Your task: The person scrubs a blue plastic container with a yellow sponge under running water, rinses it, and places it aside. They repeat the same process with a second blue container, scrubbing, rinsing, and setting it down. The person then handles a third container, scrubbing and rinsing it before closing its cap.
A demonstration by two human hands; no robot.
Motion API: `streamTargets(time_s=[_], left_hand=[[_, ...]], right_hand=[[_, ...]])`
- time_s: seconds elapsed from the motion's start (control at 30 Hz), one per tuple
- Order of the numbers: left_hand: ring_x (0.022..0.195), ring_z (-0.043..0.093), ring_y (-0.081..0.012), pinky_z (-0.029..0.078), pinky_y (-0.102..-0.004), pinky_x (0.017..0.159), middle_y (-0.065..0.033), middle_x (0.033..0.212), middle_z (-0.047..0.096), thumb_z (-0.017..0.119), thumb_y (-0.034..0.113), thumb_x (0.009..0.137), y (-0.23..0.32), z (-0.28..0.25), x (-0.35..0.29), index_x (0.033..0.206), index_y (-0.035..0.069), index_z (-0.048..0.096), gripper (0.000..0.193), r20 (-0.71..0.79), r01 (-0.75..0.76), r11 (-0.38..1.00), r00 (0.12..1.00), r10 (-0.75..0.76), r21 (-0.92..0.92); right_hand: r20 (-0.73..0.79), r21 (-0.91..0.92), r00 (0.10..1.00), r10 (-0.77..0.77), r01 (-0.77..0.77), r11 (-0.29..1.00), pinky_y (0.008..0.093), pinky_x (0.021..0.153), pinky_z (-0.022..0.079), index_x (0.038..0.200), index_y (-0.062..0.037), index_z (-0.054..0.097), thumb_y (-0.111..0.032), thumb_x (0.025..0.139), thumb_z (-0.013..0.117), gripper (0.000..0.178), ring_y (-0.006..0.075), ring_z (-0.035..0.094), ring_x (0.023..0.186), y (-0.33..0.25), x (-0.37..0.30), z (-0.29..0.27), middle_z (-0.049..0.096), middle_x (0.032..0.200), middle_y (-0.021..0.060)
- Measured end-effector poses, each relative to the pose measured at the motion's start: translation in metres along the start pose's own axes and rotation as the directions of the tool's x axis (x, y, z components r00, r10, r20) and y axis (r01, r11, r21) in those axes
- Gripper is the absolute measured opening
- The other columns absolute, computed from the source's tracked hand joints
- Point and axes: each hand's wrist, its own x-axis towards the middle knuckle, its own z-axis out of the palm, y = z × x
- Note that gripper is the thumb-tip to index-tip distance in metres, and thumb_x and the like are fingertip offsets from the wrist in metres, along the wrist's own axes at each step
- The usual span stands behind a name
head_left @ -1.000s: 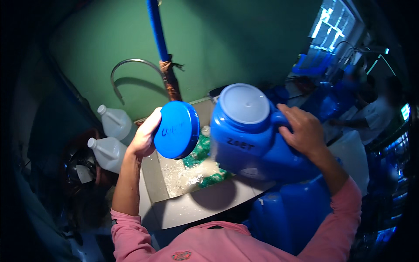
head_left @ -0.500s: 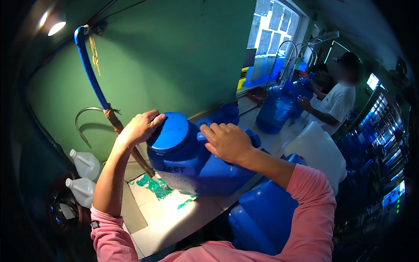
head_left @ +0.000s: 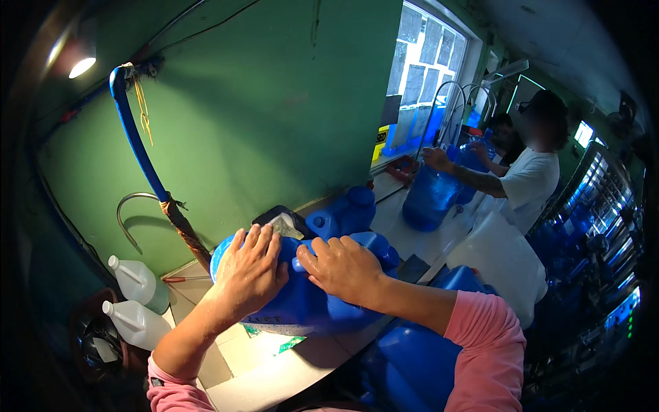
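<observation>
A large blue plastic jug [head_left: 295, 309] rests on the tiled counter in front of me. My left hand [head_left: 250, 268] lies over its capped end with the fingers stretched out. Most of the blue cap [head_left: 221, 253] is hidden under that hand. My right hand [head_left: 343, 270] is wrapped round the handle on the jug's top, fingers curled. Green netting [head_left: 292, 344] shows on the tiles beside the jug's lower edge.
Behind the jug stand a dark tray [head_left: 302, 221] and another blue container [head_left: 351, 209]. Two white jugs [head_left: 139, 323] are at left, below a blue hose [head_left: 137, 130]. Blue [head_left: 419, 357] and whitish [head_left: 501, 257] containers stand at right. A co-worker [head_left: 532, 178] handles a clear blue bottle [head_left: 429, 196].
The jug has shifted toward me, its cap end turning left. My left hand has slid from the cap's edge over its top. The right hand keeps the handle. The co-worker's arm has risen.
</observation>
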Motion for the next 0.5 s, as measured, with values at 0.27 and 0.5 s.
streamTargets(time_s=[0.27,0.5], left_hand=[[0.143,0.041,-0.0419,0.033,-0.0531,0.119,-0.0228,0.148,0.048,0.077,0.032,0.077,-0.040,0.001,-0.036,0.142,-0.001,0.049,0.078,-0.004,-0.256,0.945,0.965,0.261,-0.202],[0.138,0.045,-0.0410,0.032,-0.0569,0.116,-0.0197,0.154,0.044,0.072,0.035,0.087,-0.013,0.000,-0.074,0.144,0.000,0.047,0.071,-0.057,0.060,0.997,0.997,-0.057,0.039]], right_hand=[[-0.003,0.098,0.988,-0.157,0.157,0.983,0.0364,0.064,0.052,0.108,-0.0109,0.064,-0.029,0.091,0.064,0.024,0.0232,0.069,0.076,-0.002,0.022,-0.006,0.064,0.085,0.0073],[0.085,0.221,0.979,-0.184,0.162,0.962,0.0395,0.069,0.052,0.117,-0.0085,0.059,-0.036,0.086,0.074,0.044,0.0259,0.066,0.079,-0.011,0.039,-0.005,0.062,0.088,0.0077]])
